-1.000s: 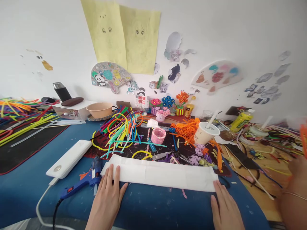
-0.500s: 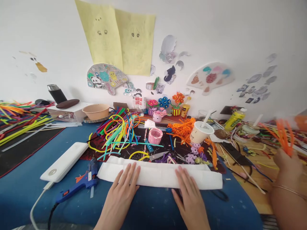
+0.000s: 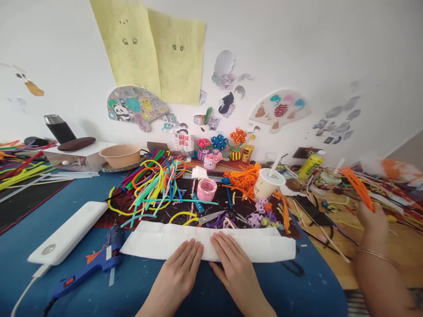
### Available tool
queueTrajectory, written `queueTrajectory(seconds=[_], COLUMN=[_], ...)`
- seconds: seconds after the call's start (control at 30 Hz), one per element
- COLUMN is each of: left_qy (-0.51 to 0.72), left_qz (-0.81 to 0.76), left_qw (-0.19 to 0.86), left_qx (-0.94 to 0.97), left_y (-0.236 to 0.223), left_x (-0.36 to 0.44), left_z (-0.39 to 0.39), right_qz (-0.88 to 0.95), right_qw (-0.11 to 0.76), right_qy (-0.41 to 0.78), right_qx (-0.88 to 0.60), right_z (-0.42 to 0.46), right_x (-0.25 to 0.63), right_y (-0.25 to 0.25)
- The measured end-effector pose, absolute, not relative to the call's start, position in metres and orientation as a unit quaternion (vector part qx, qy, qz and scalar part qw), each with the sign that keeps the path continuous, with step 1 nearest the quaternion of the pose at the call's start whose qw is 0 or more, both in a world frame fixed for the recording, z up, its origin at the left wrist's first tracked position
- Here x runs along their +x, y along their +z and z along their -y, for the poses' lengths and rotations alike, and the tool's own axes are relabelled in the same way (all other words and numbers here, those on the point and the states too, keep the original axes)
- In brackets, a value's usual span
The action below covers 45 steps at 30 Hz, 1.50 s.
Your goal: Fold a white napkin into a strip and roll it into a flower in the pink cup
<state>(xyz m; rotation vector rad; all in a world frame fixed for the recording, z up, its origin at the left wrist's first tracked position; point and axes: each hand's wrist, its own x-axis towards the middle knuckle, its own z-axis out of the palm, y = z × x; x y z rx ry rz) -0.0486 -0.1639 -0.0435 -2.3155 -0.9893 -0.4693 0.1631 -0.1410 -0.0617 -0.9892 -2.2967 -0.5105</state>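
Observation:
A long folded strip of white paper point(image 3: 155, 240) lies across the blue table cover point(image 3: 139, 286) in front of me. My left hand point(image 3: 180, 273) and my right hand point(image 3: 233, 264) rest flat side by side on the strip's middle, fingers stretched out and pressing its near edge. Neither hand holds anything. A blue glue gun point(image 3: 94, 264) lies left of the strip.
A white power bank point(image 3: 68, 231) lies at the left. Behind the strip are loose coloured pipe cleaners point(image 3: 152, 180), scissors point(image 3: 209, 216), a pink cup point(image 3: 206, 189) and a paper cup point(image 3: 266, 182). At the right another person's hand point(image 3: 372, 218) holds orange pipe cleaners point(image 3: 358, 187).
My hands slid inward along the white strip from its two ends until they meet at the middle. The other person's hand came into view at the right holding orange pipe cleaners.

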Motion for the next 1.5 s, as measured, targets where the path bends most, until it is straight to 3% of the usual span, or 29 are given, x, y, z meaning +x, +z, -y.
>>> queueTrajectory(seconds=[0.2,0.5,0.7,0.93,1.2,1.5], left_qy=[-0.222,-0.322,-0.314,-0.263,-0.241,-0.271], left_qz=[0.406,0.452,0.400,0.364,0.328,0.292], left_qw=[0.294,0.222,0.241,0.233,0.223,0.239], left_qx=[-0.836,-0.802,-0.827,-0.863,-0.886,-0.886], left_y=[-0.048,-0.066,-0.063,-0.049,-0.045,-0.042], left_x=[-0.053,-0.022,-0.031,-0.040,-0.038,-0.024], left_z=[0.173,0.185,0.175,0.170,0.158,0.159], right_qz=[0.850,0.836,0.846,0.849,0.859,0.860], right_qw=[0.356,0.405,0.366,0.398,0.361,0.367], right_qy=[-0.187,-0.184,-0.200,-0.199,-0.212,-0.233], right_qx=[-0.340,-0.320,-0.331,-0.286,-0.293,-0.265], right_z=[0.142,0.146,0.150,0.155,0.151,0.149], right_x=[0.167,0.164,0.177,0.193,0.189,0.181], right_y=[-0.068,-0.063,-0.061,-0.061,-0.063,-0.061])
